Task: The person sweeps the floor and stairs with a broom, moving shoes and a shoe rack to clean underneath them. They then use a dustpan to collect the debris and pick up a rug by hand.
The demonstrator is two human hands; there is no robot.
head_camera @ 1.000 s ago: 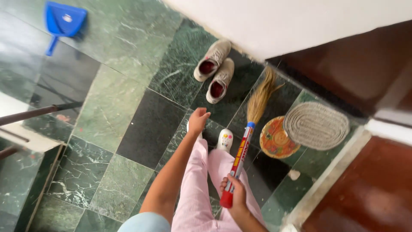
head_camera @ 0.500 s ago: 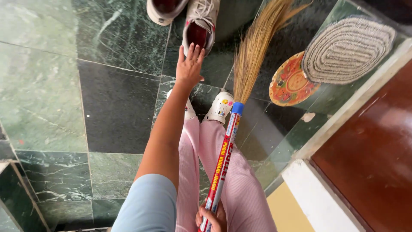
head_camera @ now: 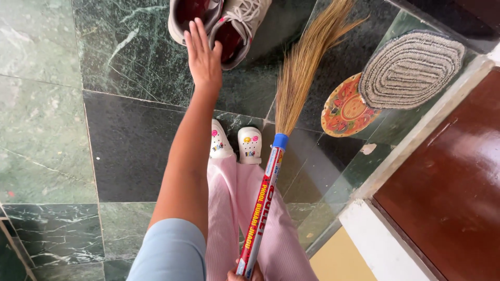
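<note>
Head view: left hand (head_camera: 202, 58), fingers spread open, hovers over the grey sneakers (head_camera: 219, 21) on the green marble floor (head_camera: 130, 135), not clearly touching them. Right hand (head_camera: 244, 275), mostly cropped, seems closed round the broom (head_camera: 271, 177) handle. Risk: bristles near the sneakers could snag or nudge them sideways.

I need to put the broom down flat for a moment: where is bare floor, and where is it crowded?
Bare floor lies left of the left hand: the pale green tiles and the dark tile beside the white clogs. Crowded: the grey sneakers at top, and right of the broom, where the oval mat overlaps the round mat.
</note>
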